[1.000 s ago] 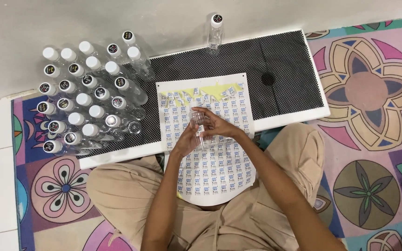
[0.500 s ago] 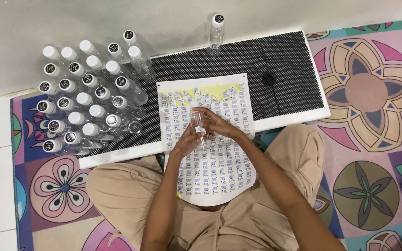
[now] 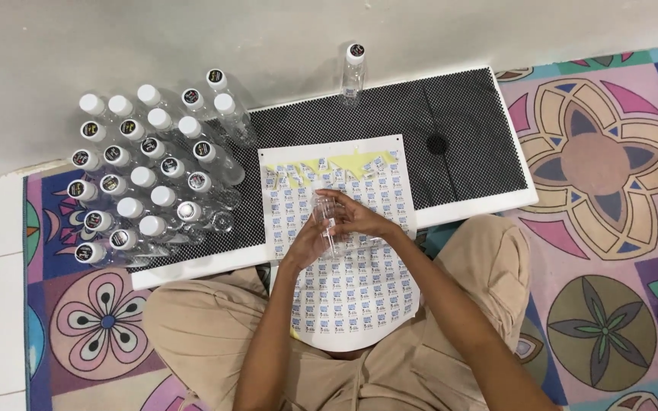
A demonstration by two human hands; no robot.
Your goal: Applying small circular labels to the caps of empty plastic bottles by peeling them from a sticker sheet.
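Observation:
A small clear plastic bottle (image 3: 324, 214) is held over a sheet of small stickers (image 3: 344, 281) that lies across the low board and my lap. My left hand (image 3: 304, 243) grips the bottle from below and to the left. From the right, my right hand (image 3: 362, 218) has its fingers pressed against the bottle's side. The yellow backing of the sheet shows along its top rows, where stickers are gone.
Several clear bottles (image 3: 146, 171) with white or dark-labelled caps stand packed at the left of the black dotted board (image 3: 466, 152). One lone bottle (image 3: 352, 72) stands at the board's far edge. A patterned mat (image 3: 595, 228) and a white wall surround it.
Both hands stay on the bottle over the sticker sheet, with only slight finger movement.

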